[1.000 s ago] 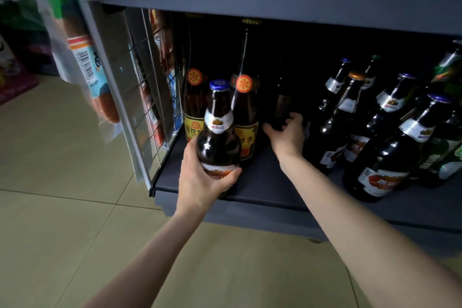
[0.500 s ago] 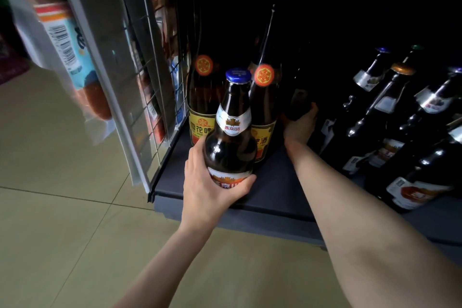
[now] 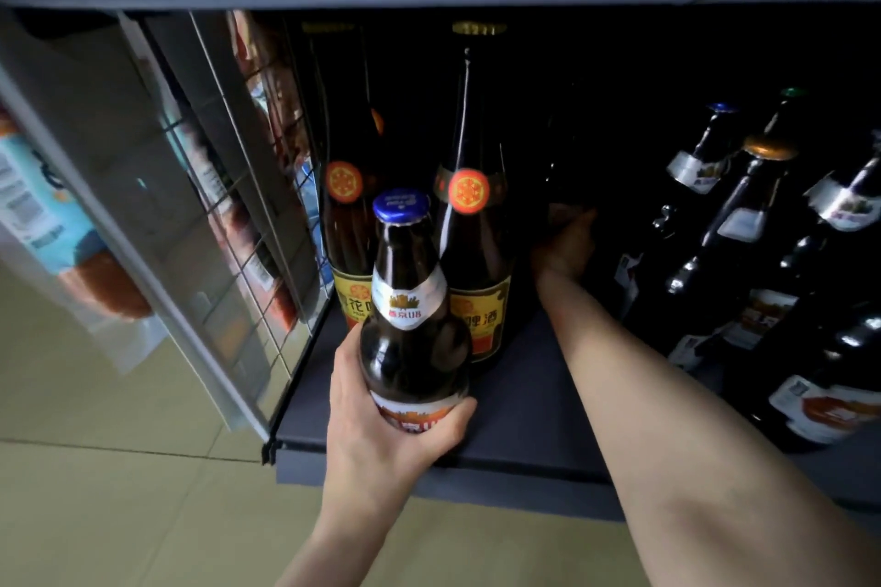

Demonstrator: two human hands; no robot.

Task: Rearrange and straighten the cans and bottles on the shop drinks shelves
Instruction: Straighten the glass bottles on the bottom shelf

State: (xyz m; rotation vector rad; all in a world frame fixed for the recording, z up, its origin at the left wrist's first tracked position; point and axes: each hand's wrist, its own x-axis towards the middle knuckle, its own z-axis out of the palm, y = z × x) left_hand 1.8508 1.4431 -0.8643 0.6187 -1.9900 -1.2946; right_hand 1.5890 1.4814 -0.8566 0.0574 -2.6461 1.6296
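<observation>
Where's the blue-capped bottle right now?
Head view, left of centre: the blue-capped bottle is gripped by the left hand at the shelf's front edge, before two taller bottles.

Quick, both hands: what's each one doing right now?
Left hand: grips the blue-capped bottle.
Right hand: reaching into the dark shelf back; grip cannot be told.

Upright blue-capped brown bottle (image 3: 412, 319); shelf-front

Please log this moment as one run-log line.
left hand: grips blue-capped bottle | right hand: on dark bottle, grip unclear | shelf
</observation>
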